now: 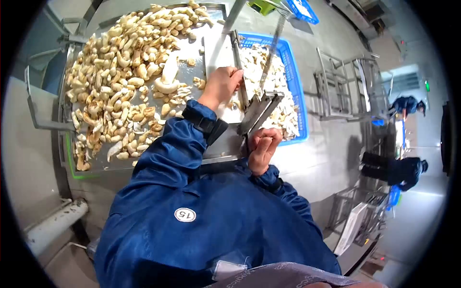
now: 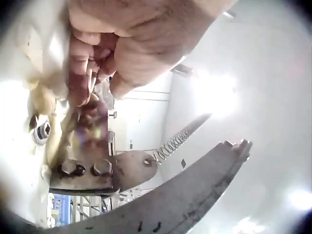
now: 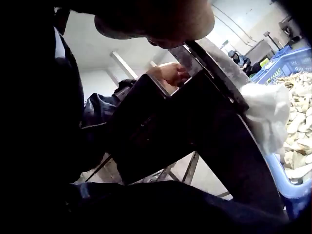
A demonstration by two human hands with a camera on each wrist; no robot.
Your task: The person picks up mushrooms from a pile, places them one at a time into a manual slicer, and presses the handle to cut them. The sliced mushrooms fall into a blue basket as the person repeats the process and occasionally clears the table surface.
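A metal lever cutter (image 1: 261, 113) with a coil spring (image 1: 270, 57) stands at the right edge of a white board (image 1: 218, 53). My left hand (image 1: 222, 86) is over the board with its fingers bent, fingertips right at the cutter's metal edge. In the left wrist view, yellowish mushroom pieces (image 2: 44, 100) lie under the left hand (image 2: 141, 44); I cannot tell whether its fingers pinch one. My right hand (image 1: 264, 149) grips the near end of the cutter's lever, its fingers curled round the handle, which they mostly hide. The right wrist view shows the right hand (image 3: 161, 22) dark above the lever.
Many whole mushrooms (image 1: 120, 72) are heaped on the metal table (image 1: 115, 165) to the left, one larger mushroom (image 1: 169, 74) near the board. A blue basket (image 1: 300, 103) of sliced mushrooms stands right of the cutter. Metal racks (image 1: 345, 91) and two people (image 1: 403, 170) are farther right.
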